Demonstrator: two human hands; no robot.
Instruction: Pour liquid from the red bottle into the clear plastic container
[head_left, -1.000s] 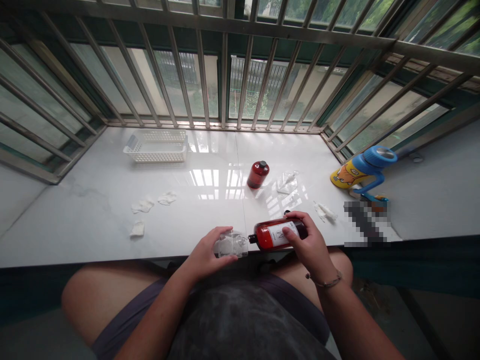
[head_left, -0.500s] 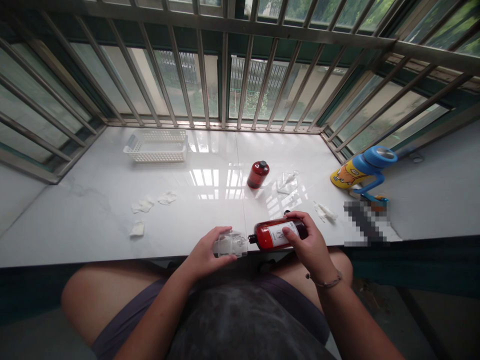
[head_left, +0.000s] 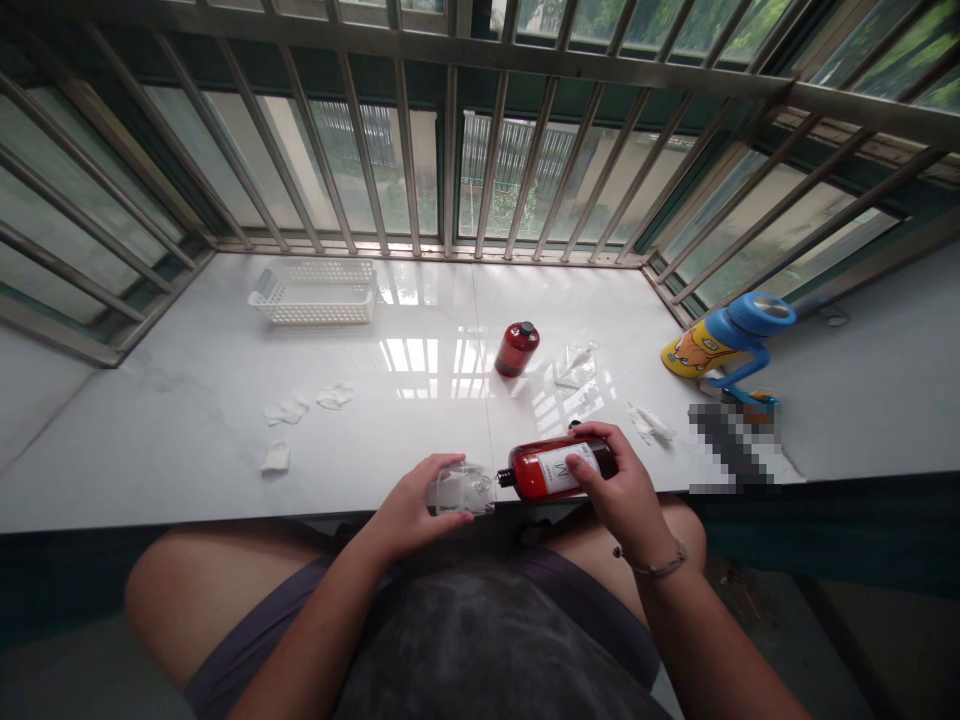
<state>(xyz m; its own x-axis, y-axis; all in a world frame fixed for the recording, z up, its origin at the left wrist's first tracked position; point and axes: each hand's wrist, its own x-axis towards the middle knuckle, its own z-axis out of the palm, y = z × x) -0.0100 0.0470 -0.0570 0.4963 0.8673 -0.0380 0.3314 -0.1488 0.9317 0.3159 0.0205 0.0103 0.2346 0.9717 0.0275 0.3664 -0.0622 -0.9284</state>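
A white basket and scraps of tissue lie apart at the left of the sill. At its near edge, the left hand curls its fingers around a clear container, apparently a small bottle, steadying its mouth. The right hand grips the red bottle tipped sideways, neck meeting that mouth. A smaller red bottle stands behind.

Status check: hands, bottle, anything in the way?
Right hand holds amber bottle tipped sideways. Left hand grips small clear container at its mouth. Nothing between them.
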